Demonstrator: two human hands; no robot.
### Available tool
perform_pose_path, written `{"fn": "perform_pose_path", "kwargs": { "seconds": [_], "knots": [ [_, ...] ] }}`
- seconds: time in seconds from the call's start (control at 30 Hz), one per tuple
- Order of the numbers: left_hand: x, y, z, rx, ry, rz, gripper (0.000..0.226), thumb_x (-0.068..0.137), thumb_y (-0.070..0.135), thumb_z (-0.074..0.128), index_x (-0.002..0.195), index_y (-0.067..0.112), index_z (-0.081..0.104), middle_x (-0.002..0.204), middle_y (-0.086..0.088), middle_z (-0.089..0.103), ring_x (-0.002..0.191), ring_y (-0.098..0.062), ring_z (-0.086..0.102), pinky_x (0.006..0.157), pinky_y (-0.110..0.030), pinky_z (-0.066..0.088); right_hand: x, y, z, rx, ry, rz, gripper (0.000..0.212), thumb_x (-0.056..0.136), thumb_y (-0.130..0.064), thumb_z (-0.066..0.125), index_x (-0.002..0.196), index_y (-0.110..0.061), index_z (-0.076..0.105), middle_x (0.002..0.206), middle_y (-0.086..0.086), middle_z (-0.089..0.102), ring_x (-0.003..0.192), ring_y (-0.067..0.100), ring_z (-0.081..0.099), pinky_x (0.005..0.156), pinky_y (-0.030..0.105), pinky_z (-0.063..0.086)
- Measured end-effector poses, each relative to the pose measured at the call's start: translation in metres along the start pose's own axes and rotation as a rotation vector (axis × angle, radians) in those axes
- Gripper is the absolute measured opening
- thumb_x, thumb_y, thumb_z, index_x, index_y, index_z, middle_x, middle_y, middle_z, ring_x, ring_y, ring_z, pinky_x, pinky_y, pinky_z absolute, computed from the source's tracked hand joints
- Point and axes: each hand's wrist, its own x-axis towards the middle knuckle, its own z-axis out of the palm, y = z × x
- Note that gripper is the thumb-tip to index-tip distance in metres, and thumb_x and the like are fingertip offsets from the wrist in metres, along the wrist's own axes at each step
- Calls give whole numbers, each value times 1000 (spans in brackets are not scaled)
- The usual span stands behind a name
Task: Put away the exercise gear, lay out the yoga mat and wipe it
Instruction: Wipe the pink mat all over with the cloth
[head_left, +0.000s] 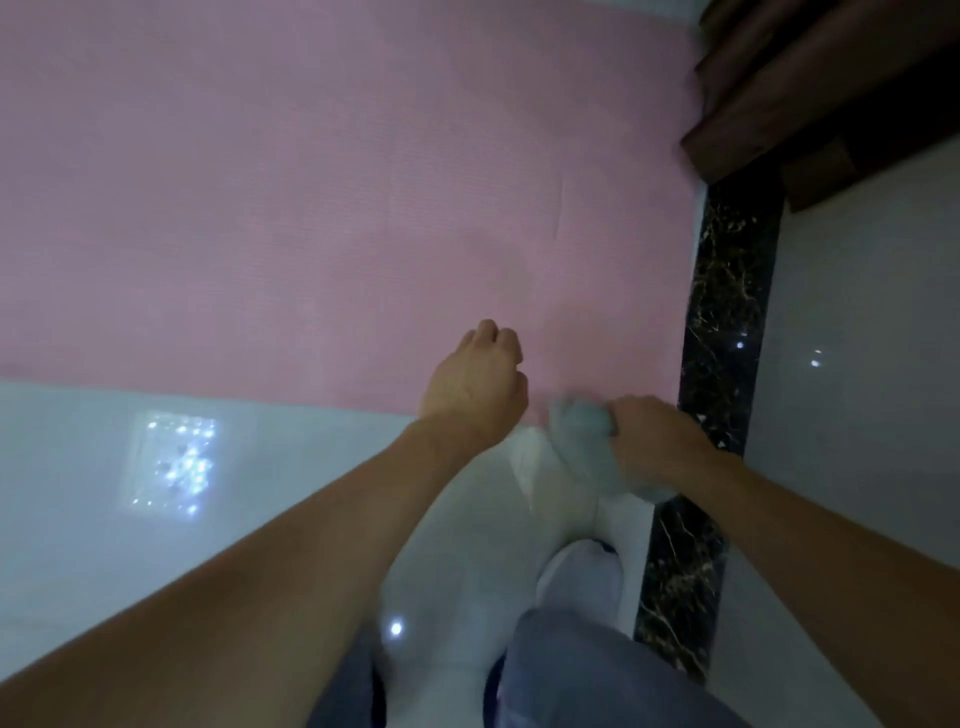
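**Mat is down, cloth at its near corner**

Head view: The pink yoga mat (337, 208) lies flat on the glossy white floor (104, 493) and fills the upper part of the view. Its right edge runs just beside a dark marble strip (727, 322) in the tiling. With the mat already laid out, this looks like the wiping step.

The right grip (660, 436) is clamped round a bunched grey cloth (582, 441). The cloth sits at the mat's near right corner, partly over the mat edge and partly over the floor, probably so that strokes can start from a corner. It is too blurred to tell whether it presses on the mat.

The left grip (475, 387) is over the mat just inside the near edge. Its fingers are curled together with nothing seen in them. It is likely bracing the person's lean or keeping the mat from sliding.

A bent knee (597, 665) in blue-grey cloth shows at the bottom. A dark brown furnishing (805, 93) stands at the top right. No exercise gear is in sight.
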Motion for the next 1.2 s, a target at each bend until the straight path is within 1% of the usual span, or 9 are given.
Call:
{"fn": "perform_pose_path", "kwargs": {
  "seconds": [0.13,0.2,0.3,0.43,0.63,0.7,0.8,0.97,1.2],
  "knots": [
    [-59,12,-68,-481,104,-465,23,89,15,49,99,8,69,103,-13,69,96,-32,65,87,-40,54,-71,-50,-84,38,174,-57,22,91,-20,47,71,-15,54,79,11,65,71,29,63,58,31,47],
    [-91,35,-119,-807,186,-633,18,87,13,51,84,11,68,90,-12,72,83,-29,69,81,-44,58,-113,-74,-137,21,206,-77,21,91,-17,47,73,-10,55,75,8,63,68,26,61,55,30,44],
    [-141,79,-205,-1104,196,-721,12,91,5,53,86,5,65,82,-15,67,64,-27,64,69,-40,59,-188,-115,-218,-11,300,-107,16,89,-16,49,80,-6,58,75,8,60,68,29,57,56,31,43],
    [-206,138,-316,-1364,126,-721,16,95,7,48,98,-1,62,78,-15,64,61,-28,62,60,-38,58,-297,-173,-308,-51,369,-187,10,85,-18,51,88,-11,58,75,9,58,73,36,57,59,34,40],
    [-285,207,-447,-1648,59,-587,30,95,35,53,101,9,67,95,-12,70,89,-33,68,81,-54,57,-435,-254,-381,-65,431,-391,13,82,-21,53,77,-27,42,82,13,67,77,39,60,60,33,38],
    [-310,226,-481,-1673,111,-513,31,95,36,53,98,11,71,88,-8,74,84,-29,69,79,-50,58,-468,-277,-395,-97,459,-425,6,84,-26,55,84,-23,50,85,8,68,79,37,61,61,32,39],
    [-342,242,-524,-1728,197,-466,33,98,26,44,82,15,71,73,-2,74,72,-24,68,76,-44,57,-505,-304,-412,-134,544,-484,25,84,-27,61,108,-22,59,100,4,66,91,34,61,71,37,46],
    [-387,245,-568,-1778,324,-391,26,98,20,47,97,8,70,95,-13,74,83,-29,70,80,-53,58,-544,-325,-438,-159,664,-626,43,84,-9,55,124,-26,58,106,3,63,93,33,61,72,39,51],
    [-449,247,-605,-1807,629,-308,21,97,15,45,100,5,63,93,-14,70,80,-26,69,84,-53,56,-581,-349,-469,-323,726,-828,45,88,-6,51,127,-26,56,106,2,61,87,33,63,65,41,52]
  ]
}}
